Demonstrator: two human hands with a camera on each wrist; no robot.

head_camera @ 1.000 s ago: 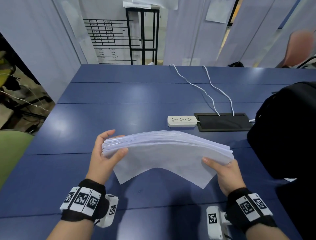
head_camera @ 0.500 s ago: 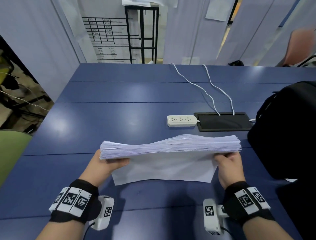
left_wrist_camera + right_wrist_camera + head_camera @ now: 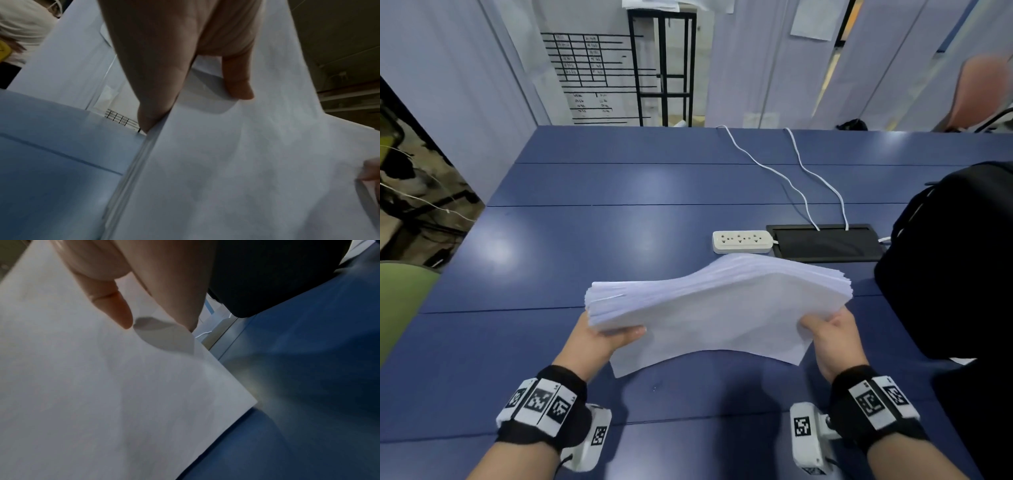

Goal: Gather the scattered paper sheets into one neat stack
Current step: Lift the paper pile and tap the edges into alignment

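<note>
Above the table (image 3: 585, 240), my left hand (image 3: 599, 342) and right hand (image 3: 832, 335) each grip an end of the stack (image 3: 722, 301); it sags unevenly, so loose bottom sheets could slide out.

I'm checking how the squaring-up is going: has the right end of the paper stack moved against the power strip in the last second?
Yes. The paper stack has its right end raised and farther back, its top edge now nearly meeting the power strip in the head view.
</note>
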